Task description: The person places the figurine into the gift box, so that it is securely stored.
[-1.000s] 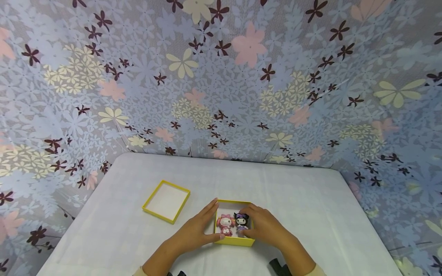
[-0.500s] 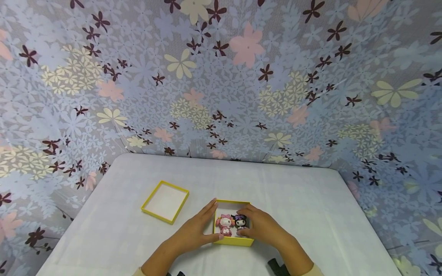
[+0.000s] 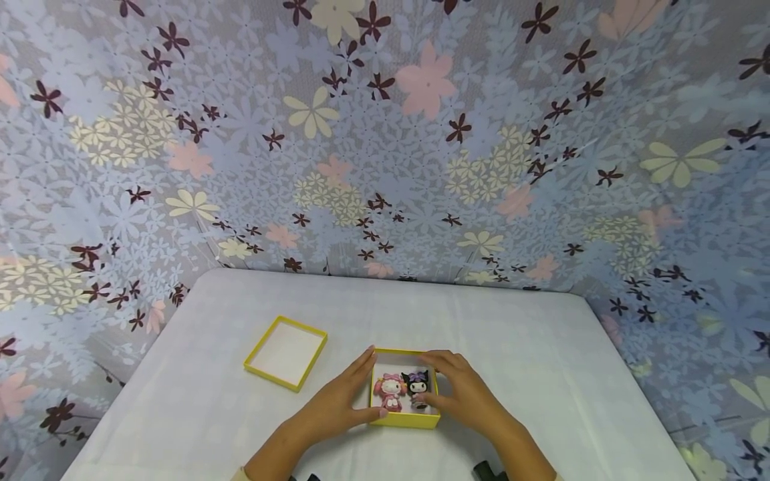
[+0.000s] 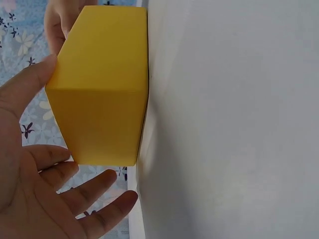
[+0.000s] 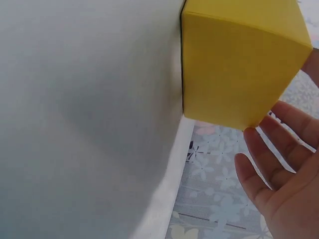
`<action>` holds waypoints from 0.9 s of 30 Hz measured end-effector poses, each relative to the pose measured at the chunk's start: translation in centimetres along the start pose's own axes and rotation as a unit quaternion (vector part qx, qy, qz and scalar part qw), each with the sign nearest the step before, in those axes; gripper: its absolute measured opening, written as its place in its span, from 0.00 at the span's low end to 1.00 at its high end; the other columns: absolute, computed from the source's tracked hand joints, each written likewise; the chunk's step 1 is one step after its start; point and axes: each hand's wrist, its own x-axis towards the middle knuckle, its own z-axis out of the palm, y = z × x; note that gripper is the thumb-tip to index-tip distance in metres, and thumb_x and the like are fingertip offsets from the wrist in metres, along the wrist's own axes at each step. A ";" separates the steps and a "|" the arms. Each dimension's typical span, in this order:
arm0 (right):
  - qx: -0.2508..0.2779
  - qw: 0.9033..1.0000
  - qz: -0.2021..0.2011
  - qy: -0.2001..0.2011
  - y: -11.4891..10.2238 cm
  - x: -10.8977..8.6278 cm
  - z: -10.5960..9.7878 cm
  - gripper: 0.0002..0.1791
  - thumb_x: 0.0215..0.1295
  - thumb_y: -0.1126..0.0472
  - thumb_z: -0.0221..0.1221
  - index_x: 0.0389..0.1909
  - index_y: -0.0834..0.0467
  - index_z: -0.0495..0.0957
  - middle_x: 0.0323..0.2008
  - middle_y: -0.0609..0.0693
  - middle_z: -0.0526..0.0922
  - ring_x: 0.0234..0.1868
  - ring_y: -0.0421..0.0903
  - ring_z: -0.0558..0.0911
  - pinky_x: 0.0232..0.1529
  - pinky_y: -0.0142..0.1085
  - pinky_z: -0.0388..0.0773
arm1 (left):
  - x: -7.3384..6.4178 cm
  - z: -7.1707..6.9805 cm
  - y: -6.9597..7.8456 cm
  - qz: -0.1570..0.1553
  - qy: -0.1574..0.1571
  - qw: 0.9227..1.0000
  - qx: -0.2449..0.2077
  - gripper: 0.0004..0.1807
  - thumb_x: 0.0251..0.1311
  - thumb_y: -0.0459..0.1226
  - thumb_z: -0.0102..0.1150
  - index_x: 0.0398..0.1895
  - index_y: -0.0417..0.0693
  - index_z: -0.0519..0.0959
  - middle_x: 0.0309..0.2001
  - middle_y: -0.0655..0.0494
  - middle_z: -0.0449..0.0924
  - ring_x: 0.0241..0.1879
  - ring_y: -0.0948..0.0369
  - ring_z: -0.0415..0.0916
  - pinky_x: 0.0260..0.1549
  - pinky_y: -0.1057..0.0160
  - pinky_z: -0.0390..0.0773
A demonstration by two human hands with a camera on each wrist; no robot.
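A small yellow box [image 3: 409, 420] with a white inside lies on the white table. In it, side by side, are a pink figurine [image 3: 391, 392] on the left and a black-hooded figurine [image 3: 416, 388] on the right. My left hand [image 3: 339, 404] holds the box at its left side, thumb at the near corner and fingertips at the far one. In the left wrist view its other fingers [image 4: 110, 219] are spread below the box. My right hand [image 3: 466, 394] has its fingertips at the far right rim, its thumb overlapping the black-hooded figurine. The right wrist view shows loose fingers [image 5: 266, 159] beside the box's corner.
A yellow-edged lid [image 3: 285, 354] lies on the table [image 3: 511, 334] to the left of the box, its white inside up. Flowered cloth [image 3: 385, 147] hangs behind the table. Dark objects [image 3: 486, 471] show at the near edge beside the forearms.
My right hand has let go of the black-hooded figurine, its fingers lifting out toward the box's far right rim. The figurine has moved slightly closer to the pink one. My left hand stays put.
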 end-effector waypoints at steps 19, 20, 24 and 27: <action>0.081 0.994 0.033 -0.062 1.8 -1.6 -0.2 0.45 0.63 0.40 0.66 0.79 0.43 0.59 0.81 0.40 0.53 0.81 0.54 0.56 0.74 0.64 0.60 | -1.7 -4.2 -1.8 -0.070 0.086 0.994 -0.013 0.42 0.65 0.56 0.63 0.79 0.59 0.60 0.77 0.53 0.63 0.77 0.48 0.59 0.74 0.40 0.61; 0.081 0.994 0.035 -0.064 1.8 -1.7 -0.3 0.45 0.64 0.40 0.66 0.79 0.42 0.58 0.81 0.40 0.52 0.81 0.54 0.56 0.73 0.65 0.60 | -1.8 -4.5 -2.0 -0.072 0.093 0.993 -0.012 0.42 0.64 0.55 0.64 0.79 0.58 0.61 0.76 0.53 0.64 0.77 0.48 0.59 0.74 0.40 0.62; 0.084 0.993 0.038 -0.069 2.0 -1.9 -0.3 0.45 0.64 0.38 0.65 0.79 0.39 0.57 0.81 0.37 0.50 0.81 0.55 0.55 0.72 0.67 0.60 | -2.5 -5.6 -2.9 -0.072 0.115 0.991 -0.010 0.40 0.64 0.51 0.66 0.77 0.54 0.64 0.74 0.52 0.67 0.75 0.48 0.62 0.73 0.42 0.64; 0.090 0.992 0.039 -0.076 2.0 -2.0 -0.4 0.46 0.63 0.38 0.65 0.79 0.39 0.56 0.81 0.34 0.49 0.81 0.54 0.54 0.72 0.67 0.59 | -3.0 -6.3 -3.6 -0.078 0.127 0.989 -0.011 0.38 0.64 0.48 0.66 0.76 0.51 0.66 0.73 0.51 0.69 0.74 0.47 0.64 0.72 0.41 0.66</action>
